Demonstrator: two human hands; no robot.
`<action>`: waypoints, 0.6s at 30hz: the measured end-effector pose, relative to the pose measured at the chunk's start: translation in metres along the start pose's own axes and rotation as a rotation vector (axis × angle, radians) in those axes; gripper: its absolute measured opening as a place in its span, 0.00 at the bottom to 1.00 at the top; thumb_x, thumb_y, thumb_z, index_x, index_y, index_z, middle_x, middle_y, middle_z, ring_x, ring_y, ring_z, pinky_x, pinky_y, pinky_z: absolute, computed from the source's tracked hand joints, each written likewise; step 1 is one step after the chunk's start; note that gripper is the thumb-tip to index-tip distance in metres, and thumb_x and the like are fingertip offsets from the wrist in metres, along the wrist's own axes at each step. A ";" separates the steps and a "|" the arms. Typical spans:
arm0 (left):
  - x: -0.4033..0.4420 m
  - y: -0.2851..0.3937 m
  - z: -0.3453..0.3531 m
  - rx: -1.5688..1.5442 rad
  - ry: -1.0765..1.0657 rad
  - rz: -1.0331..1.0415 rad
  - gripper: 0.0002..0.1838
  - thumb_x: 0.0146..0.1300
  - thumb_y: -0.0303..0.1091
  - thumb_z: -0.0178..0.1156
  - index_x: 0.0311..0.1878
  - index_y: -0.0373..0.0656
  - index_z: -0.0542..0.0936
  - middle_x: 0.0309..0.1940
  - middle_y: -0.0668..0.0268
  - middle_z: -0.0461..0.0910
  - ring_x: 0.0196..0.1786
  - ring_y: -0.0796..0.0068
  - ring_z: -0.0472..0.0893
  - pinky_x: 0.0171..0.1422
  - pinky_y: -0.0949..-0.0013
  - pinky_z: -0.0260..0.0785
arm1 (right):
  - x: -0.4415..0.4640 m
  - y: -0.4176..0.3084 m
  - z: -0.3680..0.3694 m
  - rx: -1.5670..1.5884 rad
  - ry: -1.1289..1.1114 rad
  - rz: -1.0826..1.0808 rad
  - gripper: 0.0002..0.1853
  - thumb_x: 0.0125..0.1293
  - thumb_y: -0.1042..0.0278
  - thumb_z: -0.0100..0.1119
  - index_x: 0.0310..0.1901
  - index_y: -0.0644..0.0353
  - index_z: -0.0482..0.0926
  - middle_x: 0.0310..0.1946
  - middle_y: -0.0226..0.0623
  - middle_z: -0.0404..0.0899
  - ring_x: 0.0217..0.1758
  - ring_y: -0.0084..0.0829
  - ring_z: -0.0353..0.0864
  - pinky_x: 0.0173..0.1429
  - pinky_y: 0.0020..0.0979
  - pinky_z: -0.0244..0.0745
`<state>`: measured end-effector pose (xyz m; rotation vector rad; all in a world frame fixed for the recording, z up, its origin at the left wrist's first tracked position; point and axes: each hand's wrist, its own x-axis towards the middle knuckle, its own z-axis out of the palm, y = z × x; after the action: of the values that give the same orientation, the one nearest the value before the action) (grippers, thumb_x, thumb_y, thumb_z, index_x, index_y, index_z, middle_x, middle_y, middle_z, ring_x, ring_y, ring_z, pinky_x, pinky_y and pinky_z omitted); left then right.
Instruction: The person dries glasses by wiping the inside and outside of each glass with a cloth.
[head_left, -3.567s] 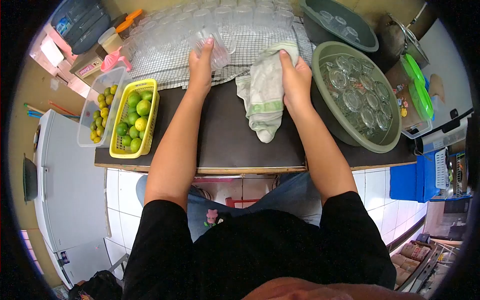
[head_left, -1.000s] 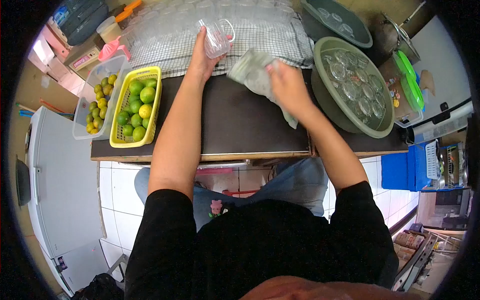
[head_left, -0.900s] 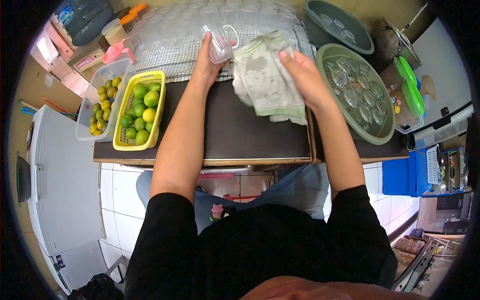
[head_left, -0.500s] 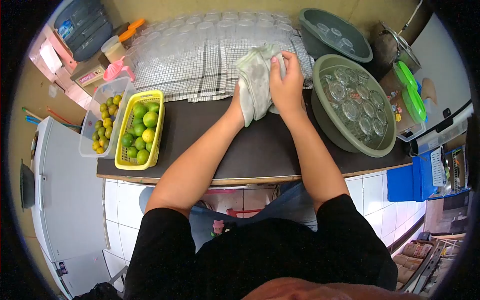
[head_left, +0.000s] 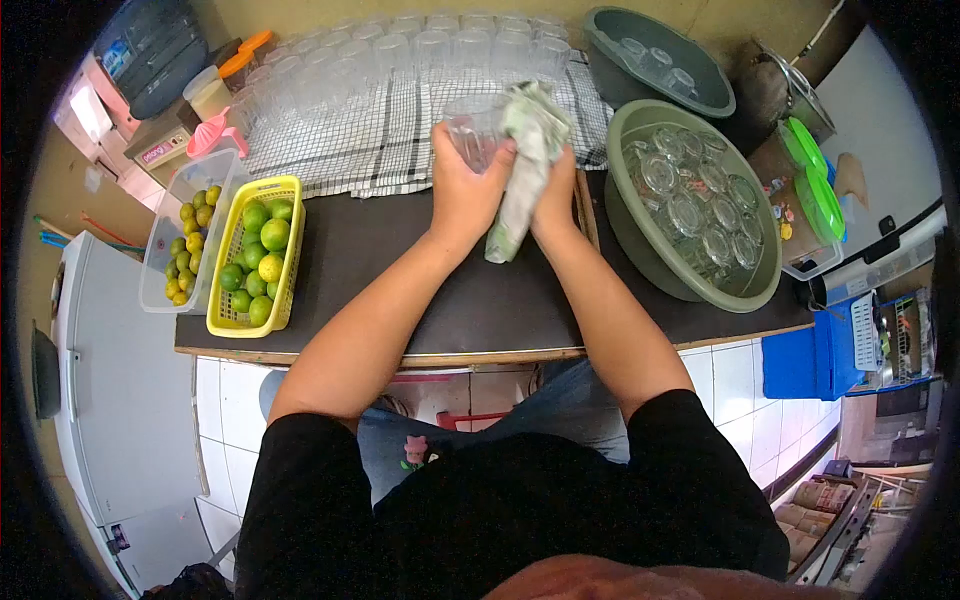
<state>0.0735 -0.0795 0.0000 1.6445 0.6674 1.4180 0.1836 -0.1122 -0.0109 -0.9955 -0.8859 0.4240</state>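
My left hand is wrapped round a clear drinking glass, held above the counter with its wide end facing away from me. Close beside it, my right hand grips a pale green and grey cloth. The cloth bunches up next to the glass and hangs down between my hands. Part of my right hand's fingers is hidden behind it. Beyond both hands, rows of clear glasses stand on a checked cloth.
On the right, a green basin holds several wet glasses; behind it a darker basin has a few more. At left are a yellow basket of green citrus and a clear box of small limes. The dark counter ends near my body.
The cloth earlier covered what my hands held. Now the glass shows in my left hand, and the cloth has come away to the right in my right hand. The view has shifted slightly.
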 end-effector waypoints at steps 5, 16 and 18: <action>0.004 -0.016 -0.007 0.152 0.011 0.038 0.37 0.70 0.40 0.72 0.69 0.30 0.62 0.53 0.40 0.82 0.59 0.44 0.84 0.63 0.53 0.76 | -0.015 0.008 0.018 0.015 -0.161 0.087 0.34 0.88 0.41 0.38 0.69 0.71 0.72 0.68 0.46 0.75 0.71 0.32 0.72 0.76 0.38 0.65; 0.024 -0.012 -0.018 -0.422 0.046 -0.124 0.25 0.76 0.40 0.66 0.68 0.39 0.70 0.56 0.60 0.81 0.59 0.70 0.81 0.64 0.63 0.75 | 0.018 -0.027 -0.004 0.678 0.103 0.504 0.35 0.87 0.37 0.30 0.74 0.57 0.71 0.68 0.40 0.79 0.70 0.41 0.79 0.77 0.44 0.69; 0.037 -0.012 -0.033 -0.613 -0.155 -0.294 0.26 0.75 0.43 0.67 0.69 0.39 0.74 0.57 0.62 0.82 0.58 0.73 0.81 0.64 0.64 0.75 | 0.020 -0.031 -0.005 0.625 0.082 0.463 0.36 0.86 0.36 0.31 0.74 0.58 0.71 0.67 0.40 0.80 0.69 0.39 0.79 0.76 0.45 0.71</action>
<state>0.0513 -0.0344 0.0087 1.1051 0.3187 1.1191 0.1972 -0.1175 0.0231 -0.6182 -0.3910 0.9782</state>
